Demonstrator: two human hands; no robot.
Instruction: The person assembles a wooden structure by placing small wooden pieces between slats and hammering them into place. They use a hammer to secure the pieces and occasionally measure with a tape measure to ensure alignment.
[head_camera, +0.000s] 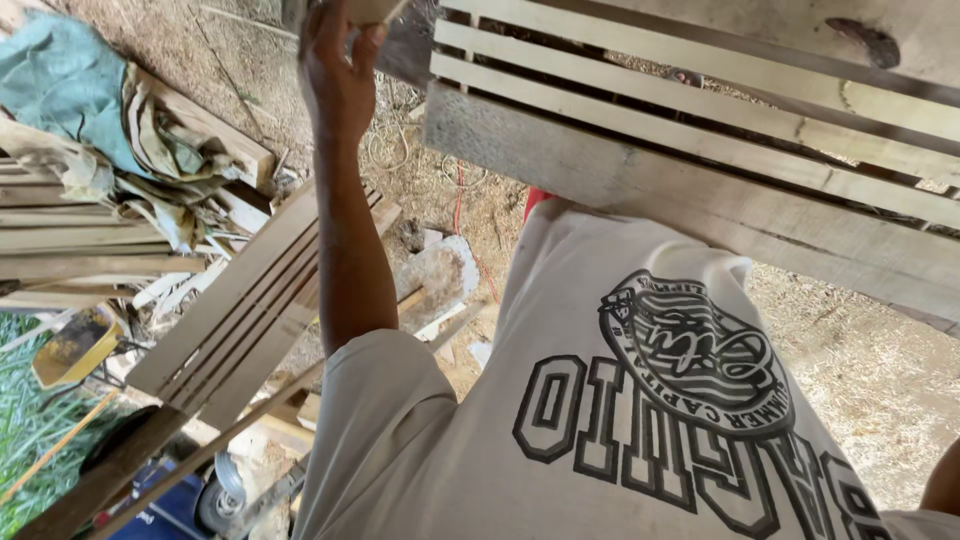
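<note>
Left hand (338, 70) fingertips run out the top edge, gripping a pale wooden piece (372, 10) mostly cropped there. Right hand out of view; only a bare elbow (943, 480) shows at right edge. White printed T-shirt (560, 420) hides the ground below.

Blue package (160, 512): bottom-left corner, low on the ground, partly hidden under a slanting wooden lath (200, 455), just beside a small grey wheel (222, 500).
Blue package, look: dark blue face with a little white print. Its full shape cannot be told.
Yellow container (72, 345): left edge, at the border of the grass (25, 440), below the stacked boards (70, 240).
Yellow container, look: yellow plastic, open on its upper side, tilted, with a dirty brownish inside.
Teal sack (55, 75): top-left corner, crumpled on top of the boards.
Teal sack, look: soft, creased, blue-green, with pale torn sheeting beside it.
</note>
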